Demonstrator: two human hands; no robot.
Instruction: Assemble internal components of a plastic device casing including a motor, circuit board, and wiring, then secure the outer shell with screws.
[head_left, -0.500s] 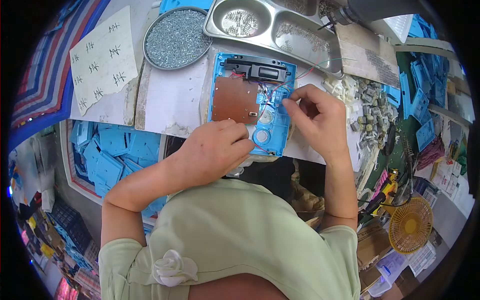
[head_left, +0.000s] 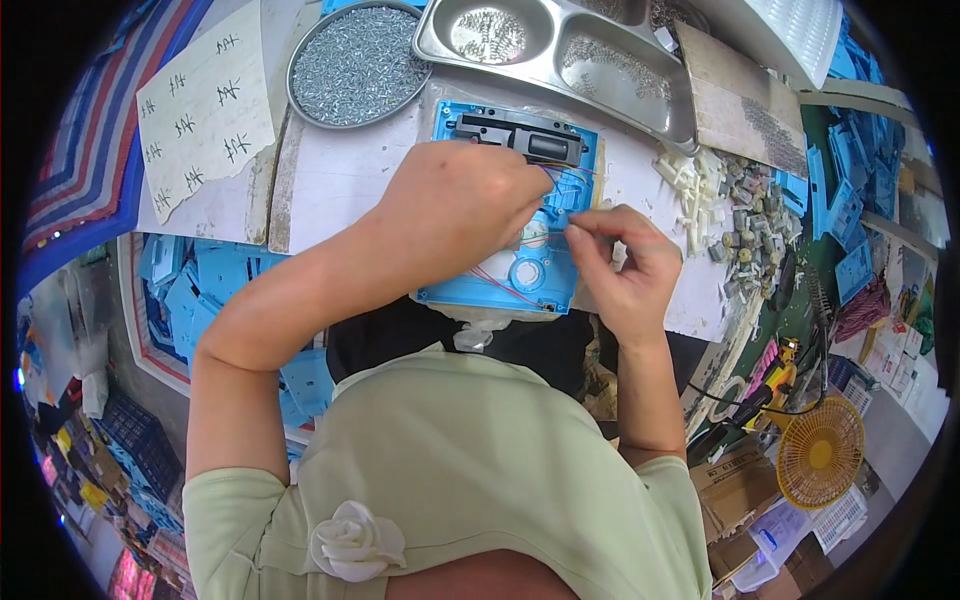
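Note:
A light-blue plastic case (head_left: 460,292) lies open on the work surface in front of me, with a black slotted part (head_left: 545,145) along its far side and a round white piece (head_left: 525,273) at its near right. My left hand (head_left: 465,195) is over the middle of the case, fingers closed; whatever they grip is hidden, and the brown circuit board is covered from view. At the case's right edge, my right hand (head_left: 632,265) pinches a thin wire (head_left: 545,238) between thumb and forefinger. Red wires (head_left: 505,283) run across the case's near part.
Beyond the case are a round pan of screws (head_left: 355,65) and a metal compartment tray (head_left: 560,85) with small parts. White plastic pieces and small metal parts (head_left: 745,225) are heaped at right. A bin of blue panels (head_left: 185,300) stands at left; a yellow fan (head_left: 820,453) is lower right.
My left hand has moved up and right from the case's near edge onto its middle, covering the brown board. My right hand has shifted slightly down. The dark tool at the upper right has left view.

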